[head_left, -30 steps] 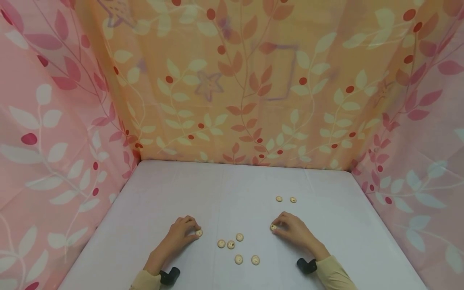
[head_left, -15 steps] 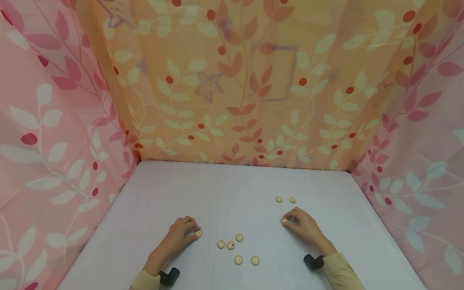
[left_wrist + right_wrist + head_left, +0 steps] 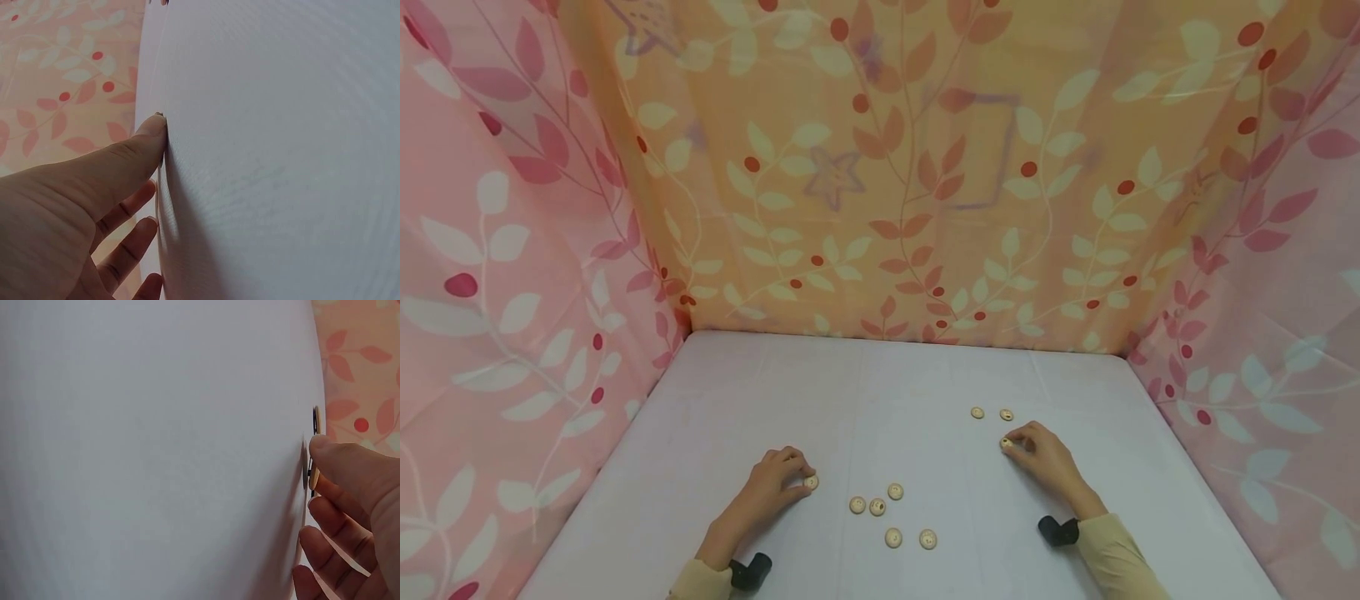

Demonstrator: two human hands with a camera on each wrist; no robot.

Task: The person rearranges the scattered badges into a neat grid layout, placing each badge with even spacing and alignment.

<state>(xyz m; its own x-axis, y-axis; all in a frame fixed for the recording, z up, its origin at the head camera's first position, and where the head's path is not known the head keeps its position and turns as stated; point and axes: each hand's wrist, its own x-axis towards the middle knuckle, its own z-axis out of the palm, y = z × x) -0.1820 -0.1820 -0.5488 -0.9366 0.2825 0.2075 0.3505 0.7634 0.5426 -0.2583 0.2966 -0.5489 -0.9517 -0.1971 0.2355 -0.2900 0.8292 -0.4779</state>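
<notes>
My left hand [image 3: 777, 482] rests on the white table and pinches a round wooden button [image 3: 811, 482] at its edge between thumb and fingers. In the left wrist view the thumb hides nearly all of that button. My right hand [image 3: 1043, 458] pinches another wooden button [image 3: 1006, 443] by its rim, just in front of two buttons lying at the back, a plain-looking button [image 3: 977, 412] and a button with a dark mark [image 3: 1006, 414]. The right wrist view shows the held button [image 3: 314, 478] edge-on, a little off the cloth, with its shadow beside it.
Between the hands several loose buttons lie flat, among them a button at the front [image 3: 892, 537] and a button with a dark spot [image 3: 877, 507]. White cloth covers the table [image 3: 820, 383]. Patterned curtains [image 3: 880, 208] close off the back and both sides.
My right hand has moved right and away from me, carrying its button towards the two at the back. My left hand and the loose buttons have stayed in place.
</notes>
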